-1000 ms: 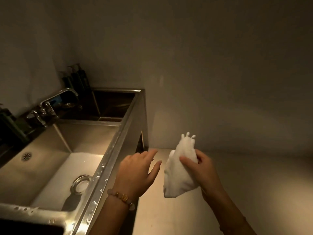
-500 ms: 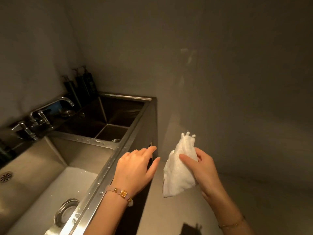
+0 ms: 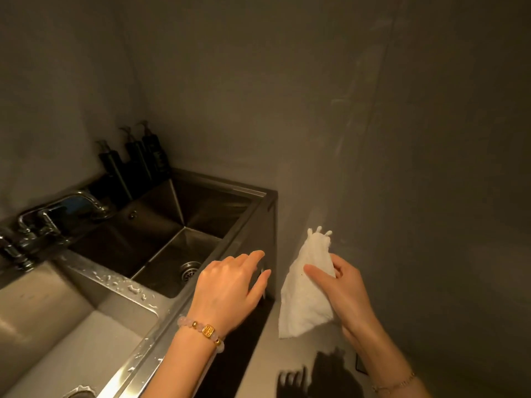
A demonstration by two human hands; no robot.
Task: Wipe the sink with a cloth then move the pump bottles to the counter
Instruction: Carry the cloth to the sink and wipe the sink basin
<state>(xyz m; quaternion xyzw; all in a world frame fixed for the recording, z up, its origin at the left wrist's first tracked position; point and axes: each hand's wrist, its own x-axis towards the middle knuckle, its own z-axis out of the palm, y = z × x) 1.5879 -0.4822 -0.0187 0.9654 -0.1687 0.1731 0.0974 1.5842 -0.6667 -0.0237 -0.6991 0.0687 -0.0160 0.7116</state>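
Observation:
A white cloth [image 3: 304, 297] hangs bunched in my right hand [image 3: 343, 288], held over the counter [image 3: 287, 366] to the right of the sink. My left hand [image 3: 230, 285] hovers open, palm down, above the sink's right front rim [image 3: 161, 331], holding nothing. The steel double sink [image 3: 235, 191] has a dark far basin with a drain [image 3: 188, 268] and a lit near basin [image 3: 86, 340]. Three dark pump bottles [image 3: 135, 162] stand in a row on the sink's back ledge, against the wall corner, well beyond both hands.
A chrome faucet [image 3: 66, 205] with lever handles rises at the back left between the basins. Water drops lie on the divider [image 3: 120, 282] and front rim. Grey walls close in behind and to the right. The hands cast shadows on the counter.
The view has swung right and up, bringing the far basin and its drain into sight. Both hands keep the same pose, with the cloth still in my right hand.

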